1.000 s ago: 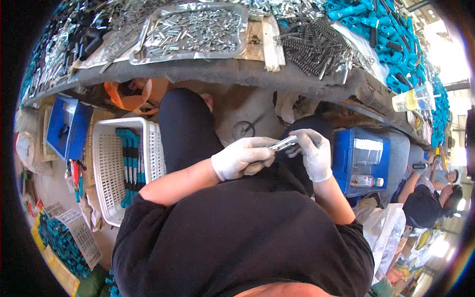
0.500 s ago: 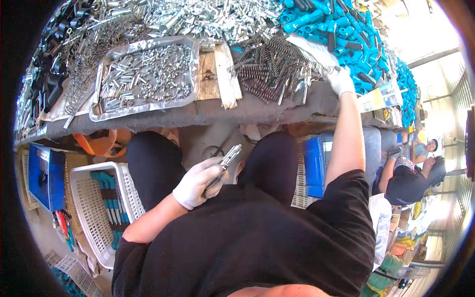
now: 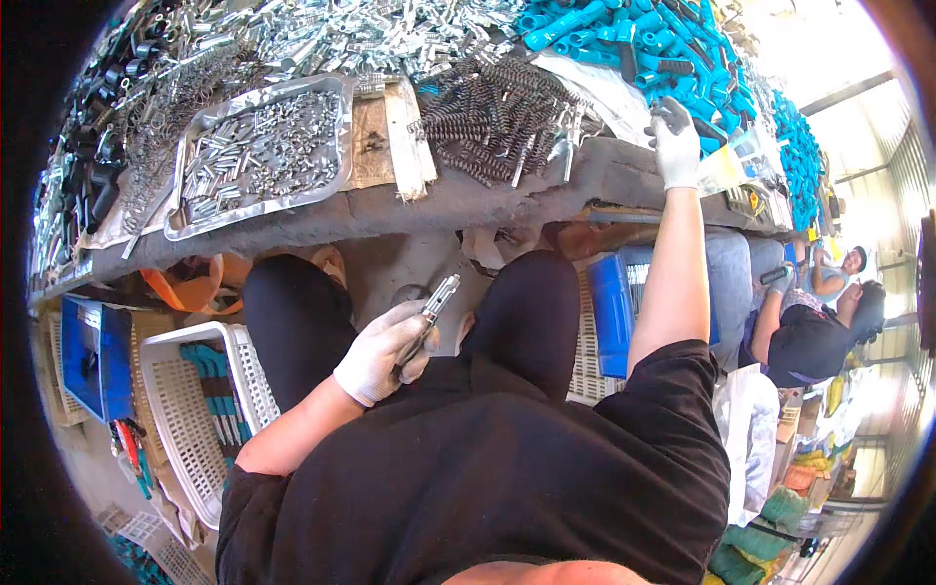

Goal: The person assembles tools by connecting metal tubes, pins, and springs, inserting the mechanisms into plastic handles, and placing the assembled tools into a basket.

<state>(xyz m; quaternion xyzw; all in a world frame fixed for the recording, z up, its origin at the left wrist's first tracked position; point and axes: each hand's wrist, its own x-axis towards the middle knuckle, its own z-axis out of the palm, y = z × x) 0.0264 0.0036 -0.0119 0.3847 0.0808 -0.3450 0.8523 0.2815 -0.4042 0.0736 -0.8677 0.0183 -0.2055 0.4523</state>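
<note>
My left hand (image 3: pixel 382 353), in a white glove, is closed round a metal part with a dark lower section (image 3: pixel 430 314). This part is held upright-tilted in front of my lap, its shiny slotted end pointing up and away. Over at the right, my gloved right hand (image 3: pixel 675 146) is stretched out over the bench, its fingers somewhat bent and apart, beside the near edge of a heap of teal tubular handles (image 3: pixel 673 58). Nothing shows in its fingers. Dark coil springs (image 3: pixel 492 117) lie in a pile left of that hand.
A metal tray (image 3: pixel 343 146) of small pins stands on the bench, with a heap of shiny metal parts (image 3: pixel 390 39) behind. Beside my legs are a white basket (image 3: pixel 185 429) with teal-and-black pieces and a blue bin (image 3: pixel 609 317). Another person (image 3: pixel 804 336) sits at right.
My right hand has moved from the white sheet by the springs toward the teal handles. My left hand keeps its hold on the metal part, now tilted more upright. The view has shifted slightly.
</note>
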